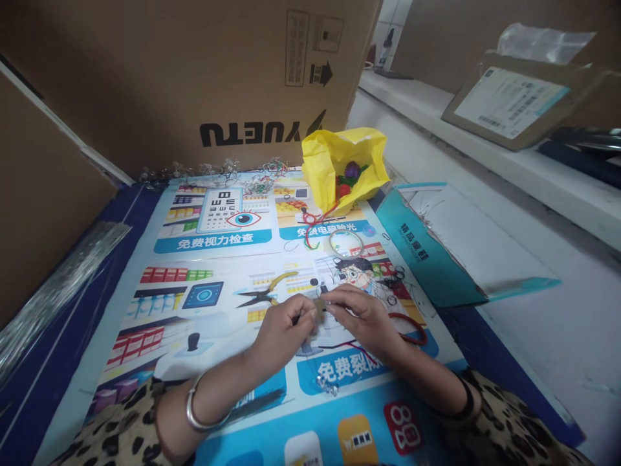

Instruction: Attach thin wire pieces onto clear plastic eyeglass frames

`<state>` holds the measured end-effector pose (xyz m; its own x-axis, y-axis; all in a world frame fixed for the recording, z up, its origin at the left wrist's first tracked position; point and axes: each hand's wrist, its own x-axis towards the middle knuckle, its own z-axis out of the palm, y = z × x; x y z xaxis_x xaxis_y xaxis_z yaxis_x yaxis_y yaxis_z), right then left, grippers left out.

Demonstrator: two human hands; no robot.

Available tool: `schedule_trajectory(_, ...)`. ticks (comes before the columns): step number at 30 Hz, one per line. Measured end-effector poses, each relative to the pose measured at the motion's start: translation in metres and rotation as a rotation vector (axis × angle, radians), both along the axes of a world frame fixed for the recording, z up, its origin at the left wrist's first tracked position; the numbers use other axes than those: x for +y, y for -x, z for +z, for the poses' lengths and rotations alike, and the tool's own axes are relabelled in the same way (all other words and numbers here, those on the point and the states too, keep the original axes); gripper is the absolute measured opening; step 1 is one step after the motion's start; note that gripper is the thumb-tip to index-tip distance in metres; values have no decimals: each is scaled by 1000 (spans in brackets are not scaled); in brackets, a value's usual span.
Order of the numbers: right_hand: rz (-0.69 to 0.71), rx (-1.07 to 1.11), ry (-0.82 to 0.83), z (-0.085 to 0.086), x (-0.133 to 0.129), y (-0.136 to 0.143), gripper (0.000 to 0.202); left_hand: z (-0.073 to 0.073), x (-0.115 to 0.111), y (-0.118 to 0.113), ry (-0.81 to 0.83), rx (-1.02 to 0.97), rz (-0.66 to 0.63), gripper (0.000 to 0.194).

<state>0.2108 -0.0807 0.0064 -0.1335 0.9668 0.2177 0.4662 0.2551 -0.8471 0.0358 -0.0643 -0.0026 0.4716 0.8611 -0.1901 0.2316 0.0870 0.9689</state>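
My left hand point(286, 325) is closed, thumb against curled fingers, above the printed sheet. Facing it almost fingertip to fingertip, my right hand point(363, 318) makes a pinch. What they grip is too small and blurred to name; a thin strand seems to run down from the left fingers. Below the hands is a small cluster of clear beads point(327, 386), and I cannot tell whether it joins that strand. Yellow-handled pliers point(272, 289) lie open just beyond my left hand. A dark red ring of cord point(412, 329) rests beside my right wrist.
Behind stand a yellow bag point(320, 169) holding coloured balls and a large cardboard box point(160, 84). A clear ring point(346, 244) and tangled wire pieces point(259, 184) lie on the sheet. Silvery wire strands point(63, 285) are at left, a teal box point(427, 259) at right.
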Motion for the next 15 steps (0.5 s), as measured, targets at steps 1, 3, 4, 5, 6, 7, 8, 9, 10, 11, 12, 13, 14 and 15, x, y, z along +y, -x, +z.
schedule_trajectory(1,8,2,17,1,0,0,16,0,0,0,3,-3,-2,15)
schedule_trajectory(3,21,2,38,1,0,1,15,1,0,0,7,-12,-8,15)
schedule_trajectory(4,22,1,42,2,0,2,14,2,0,-1,9,-18,-13,15)
schedule_trajectory(5,21,2,44,2,-1,2,14,2,0,-1,9,-24,-18,16)
schedule_trajectory(6,19,7,52,2,-1,3,14,3,1,-1,8,-33,-25,17)
schedule_trajectory(7,16,24,66,2,-2,3,14,4,1,-1,8,-44,-31,18)
schedule_trajectory(8,11,53,87,1,-2,3,14,4,1,-1,9,-56,-33,19)
schedule_trajectory(9,7,91,112,1,-3,3,15,4,1,-1,12,-65,-34,20)
schedule_trajectory(10,6,131,139,0,-4,4,15,4,2,-1,16,-72,-35,20)
schedule_trajectory(11,3,167,160,0,-4,4,15,4,2,0,16,-77,-34,20)
schedule_trajectory(12,2,191,174,-1,-5,4,14,3,2,0,14,-79,-35,20)
schedule_trajectory(13,2,197,180,-1,-5,3,13,3,2,0,10,-77,-36,20)
schedule_trajectory(14,4,187,180,-1,-6,3,13,2,2,0,3,-76,-38,20)
schedule_trajectory(15,4,172,177,-1,-6,3,12,2,2,0,-2,-73,-40,21)
